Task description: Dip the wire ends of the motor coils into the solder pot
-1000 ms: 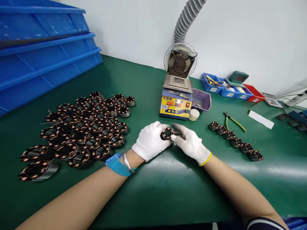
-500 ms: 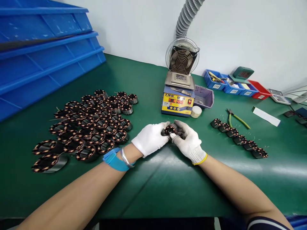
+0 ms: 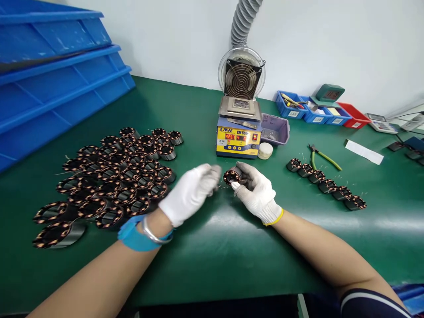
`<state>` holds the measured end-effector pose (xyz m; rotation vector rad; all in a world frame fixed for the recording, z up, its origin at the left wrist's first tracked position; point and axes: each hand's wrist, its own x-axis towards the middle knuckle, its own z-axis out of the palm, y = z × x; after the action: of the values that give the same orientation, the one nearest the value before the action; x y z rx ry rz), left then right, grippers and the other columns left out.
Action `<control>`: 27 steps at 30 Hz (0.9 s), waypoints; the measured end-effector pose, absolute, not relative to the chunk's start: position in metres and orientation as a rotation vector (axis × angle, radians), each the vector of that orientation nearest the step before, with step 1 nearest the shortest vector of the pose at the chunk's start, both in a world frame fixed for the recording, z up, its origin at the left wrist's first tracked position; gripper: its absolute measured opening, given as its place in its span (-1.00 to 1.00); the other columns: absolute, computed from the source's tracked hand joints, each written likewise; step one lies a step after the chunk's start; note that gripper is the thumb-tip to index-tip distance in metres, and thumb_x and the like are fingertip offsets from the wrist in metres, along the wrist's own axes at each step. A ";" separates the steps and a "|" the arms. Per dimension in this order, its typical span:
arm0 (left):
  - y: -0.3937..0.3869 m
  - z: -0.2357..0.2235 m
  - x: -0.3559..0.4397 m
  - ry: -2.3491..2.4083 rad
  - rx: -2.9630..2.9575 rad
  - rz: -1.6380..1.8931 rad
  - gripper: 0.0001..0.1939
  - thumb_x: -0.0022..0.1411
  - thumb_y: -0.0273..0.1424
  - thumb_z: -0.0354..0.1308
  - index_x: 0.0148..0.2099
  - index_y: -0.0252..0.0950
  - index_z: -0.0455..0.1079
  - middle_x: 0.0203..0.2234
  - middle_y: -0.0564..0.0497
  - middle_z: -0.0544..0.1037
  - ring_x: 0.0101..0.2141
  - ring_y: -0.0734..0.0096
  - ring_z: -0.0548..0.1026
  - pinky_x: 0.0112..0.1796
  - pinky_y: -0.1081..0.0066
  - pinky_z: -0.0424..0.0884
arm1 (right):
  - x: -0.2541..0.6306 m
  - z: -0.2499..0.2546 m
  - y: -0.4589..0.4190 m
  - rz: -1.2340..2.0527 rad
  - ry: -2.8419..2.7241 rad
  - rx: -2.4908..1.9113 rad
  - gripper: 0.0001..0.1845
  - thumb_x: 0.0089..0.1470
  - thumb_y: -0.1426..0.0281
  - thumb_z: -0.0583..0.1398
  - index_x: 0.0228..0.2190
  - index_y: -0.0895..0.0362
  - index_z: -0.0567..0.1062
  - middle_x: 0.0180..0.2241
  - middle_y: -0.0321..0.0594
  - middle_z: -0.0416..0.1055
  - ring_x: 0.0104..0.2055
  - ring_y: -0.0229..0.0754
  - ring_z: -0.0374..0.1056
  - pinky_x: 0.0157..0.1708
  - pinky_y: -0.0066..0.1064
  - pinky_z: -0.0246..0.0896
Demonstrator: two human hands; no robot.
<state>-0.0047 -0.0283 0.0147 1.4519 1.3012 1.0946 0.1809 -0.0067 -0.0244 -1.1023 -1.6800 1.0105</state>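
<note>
My gloved right hand [image 3: 256, 190] is closed on a motor stator [image 3: 232, 177], a dark ring with copper windings, its open end turned toward me. The thumb sits at the stator's near rim. Just left of it is my gloved left hand [image 3: 192, 190], apart from the stator; its fingers are smeared by motion, so I cannot tell whether they hold anything. Many like stators [image 3: 109, 187] stand in a cluster on the left of the green table. A slanting row of several stators [image 3: 327, 185] with wire ends sticking up lies to the right.
Beyond my hands stands a solder pot [image 3: 237, 137] below a fan [image 3: 243, 79] with a grey duct [image 3: 245, 22]. Beside it are a purple bin [image 3: 281, 130] and a round white pad [image 3: 265, 151]. Green-handled cutters [image 3: 327, 160] lie right. Blue trays [image 3: 66, 84] are stacked left.
My left hand has let go of the stator and moved left, away from it. My right hand keeps hold of the stator. The view has shifted slightly.
</note>
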 end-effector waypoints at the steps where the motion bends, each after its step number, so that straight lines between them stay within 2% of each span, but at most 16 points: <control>1: -0.030 0.013 0.002 1.349 1.528 1.044 -0.69 0.20 -0.16 0.05 -0.39 -0.32 0.35 -0.60 0.06 0.41 -0.60 0.51 0.32 -0.56 0.50 0.24 | 0.181 -0.023 -0.007 1.008 -1.691 -1.096 -0.42 -0.01 0.32 0.25 0.08 0.06 0.33 -0.04 -0.18 0.43 -0.08 -0.13 0.42 -0.04 -0.27 0.37; 5: -0.037 0.015 0.011 1.400 1.418 1.099 -0.74 0.16 -0.33 0.06 -0.54 -0.30 0.27 -0.70 0.10 0.33 -0.65 0.54 0.29 -0.60 0.51 0.21 | 0.181 -0.020 -0.007 0.988 -1.683 -1.117 -0.43 -0.03 0.33 0.26 0.06 0.05 0.36 -0.06 -0.20 0.45 -0.10 -0.14 0.43 -0.06 -0.29 0.38; 9: -0.036 0.020 0.003 1.449 1.134 1.417 -0.82 0.11 -0.34 0.04 -0.50 -0.28 0.26 -0.69 0.14 0.29 -0.70 0.56 0.25 -0.69 0.52 0.15 | 0.180 -0.021 -0.005 0.993 -1.610 -1.117 -0.44 -0.02 0.33 0.26 0.06 0.05 0.36 -0.10 -0.22 0.46 -0.16 -0.16 0.44 -0.10 -0.30 0.41; 12: -0.035 0.016 0.008 1.433 1.317 1.278 -0.80 0.13 -0.27 0.06 -0.44 -0.28 0.30 -0.66 0.12 0.34 -0.66 0.54 0.27 -0.65 0.53 0.19 | 0.180 -0.021 -0.006 0.980 -1.596 -1.102 -0.43 -0.02 0.33 0.26 0.06 0.05 0.35 -0.09 -0.21 0.46 -0.16 -0.15 0.44 -0.08 -0.28 0.40; 15: -0.039 0.013 0.017 1.386 1.513 1.059 -0.76 0.16 -0.26 0.09 -0.48 -0.29 0.30 -0.67 0.12 0.36 -0.63 0.55 0.27 -0.60 0.53 0.21 | 0.179 -0.021 -0.007 0.962 -1.618 -1.116 -0.42 -0.05 0.34 0.27 0.05 0.05 0.36 -0.08 -0.20 0.45 -0.14 -0.13 0.44 -0.06 -0.27 0.39; 18: -0.048 0.019 0.019 1.352 1.502 1.086 -0.73 0.19 -0.31 0.07 -0.53 -0.29 0.28 -0.69 0.12 0.35 -0.64 0.56 0.27 -0.60 0.54 0.21 | 0.179 -0.024 -0.006 0.970 -1.605 -1.101 -0.42 -0.04 0.33 0.26 0.06 0.06 0.35 -0.08 -0.20 0.45 -0.13 -0.14 0.44 -0.06 -0.27 0.39; 23: -0.049 0.020 0.012 1.320 1.149 1.466 -0.84 0.19 -0.34 0.04 -0.42 -0.27 0.25 -0.65 0.14 0.35 -0.66 0.55 0.30 -0.66 0.54 0.20 | 0.183 -0.019 0.003 0.947 -1.570 -1.087 -0.42 0.00 0.30 0.24 0.08 0.08 0.32 -0.07 -0.20 0.44 -0.15 -0.17 0.44 -0.05 -0.31 0.38; 27: -0.033 -0.002 0.016 1.346 1.334 1.293 -0.75 0.22 -0.21 0.04 -0.27 -0.32 0.34 -0.55 0.06 0.47 -0.57 0.49 0.41 -0.52 0.48 0.35 | 0.188 0.011 0.035 0.719 -1.692 -1.176 -0.41 -0.02 0.31 0.23 0.08 0.11 0.34 -0.03 -0.18 0.42 -0.06 -0.12 0.40 0.01 -0.33 0.32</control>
<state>0.0159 -0.0333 -0.0022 1.3338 1.3456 1.2935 0.1883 0.0355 0.0115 -1.1760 -1.6917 0.7187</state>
